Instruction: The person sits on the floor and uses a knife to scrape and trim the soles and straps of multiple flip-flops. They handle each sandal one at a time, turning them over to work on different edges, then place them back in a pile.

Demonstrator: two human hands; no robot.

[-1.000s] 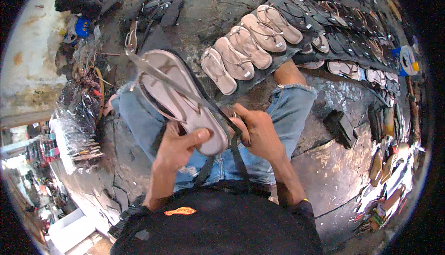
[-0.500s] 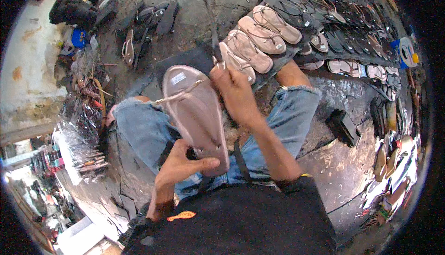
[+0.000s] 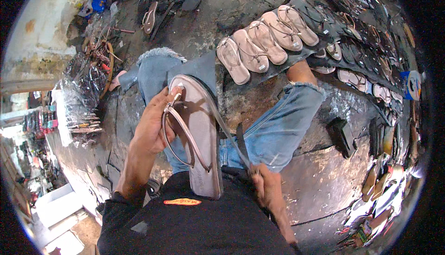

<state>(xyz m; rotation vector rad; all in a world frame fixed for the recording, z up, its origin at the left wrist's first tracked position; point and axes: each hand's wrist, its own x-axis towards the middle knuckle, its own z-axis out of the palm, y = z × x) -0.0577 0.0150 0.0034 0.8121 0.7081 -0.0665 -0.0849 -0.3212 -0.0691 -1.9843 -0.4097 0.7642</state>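
A light brown thong sandal (image 3: 204,134) is held above my lap, with its pale straps (image 3: 187,134) lying slantwise across the sole. My left hand (image 3: 155,123) grips its far left edge, thumb on the top by a small white label. Low on the right, closed fingers of my right hand (image 3: 265,183) hold one end of a long, thin, flat grey strip (image 3: 228,132). That strip slants up along the sandal's right edge; whether it is a strap or a tool I cannot tell. Its far end is hard to make out against the sole.
Beyond my knees, a row of pale sandals (image 3: 268,46) lies on a dark sheet. More dark sandals (image 3: 354,53) spread to the right. A black block (image 3: 341,137) sits on the floor at right. Plastic-wrapped bundles (image 3: 85,104) stand at left, near a white box (image 3: 58,206).
My left hand has shifted from the sandal's near end to its far left edge. My right hand has dropped from the far right side toward my waist. The sandal has come closer to my body.
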